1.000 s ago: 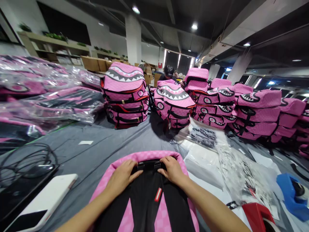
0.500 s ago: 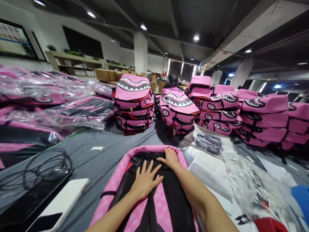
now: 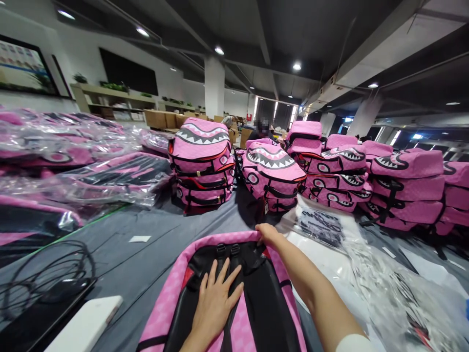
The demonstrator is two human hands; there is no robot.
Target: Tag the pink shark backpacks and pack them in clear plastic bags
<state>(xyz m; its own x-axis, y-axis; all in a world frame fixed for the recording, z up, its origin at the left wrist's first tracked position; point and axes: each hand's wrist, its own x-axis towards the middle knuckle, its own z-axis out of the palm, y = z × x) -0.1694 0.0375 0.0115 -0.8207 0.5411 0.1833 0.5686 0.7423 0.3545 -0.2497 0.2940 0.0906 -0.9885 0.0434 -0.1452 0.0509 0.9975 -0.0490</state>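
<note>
A pink and black backpack (image 3: pixel 262 293) lies in front of me, its black back panel and straps facing up. My left hand (image 3: pixel 218 298) rests flat on that panel with its fingers spread, just below two small black strap buckles (image 3: pixel 227 249). At the top right corner of the pack, my right hand (image 3: pixel 269 234) is closed over the pink rim. Its fingertips are partly hidden behind the edge. The pack's lower end runs out of view.
Stacked pink shark-mouth backpacks (image 3: pixel 201 142) stand at the back. Plastic-wrapped packs (image 3: pixel 120 178) lie left, above a black cable (image 3: pixel 44 259) and a white phone-like block (image 3: pixel 90 322). Clear plastic bags (image 3: pixel 399 288) cover the right side. A person (image 3: pixel 262 129) is far behind.
My right hand has moved from the panel's top out to the upper right rim and gripped it. My left hand stays flat on the panel, slightly lower in view.
</note>
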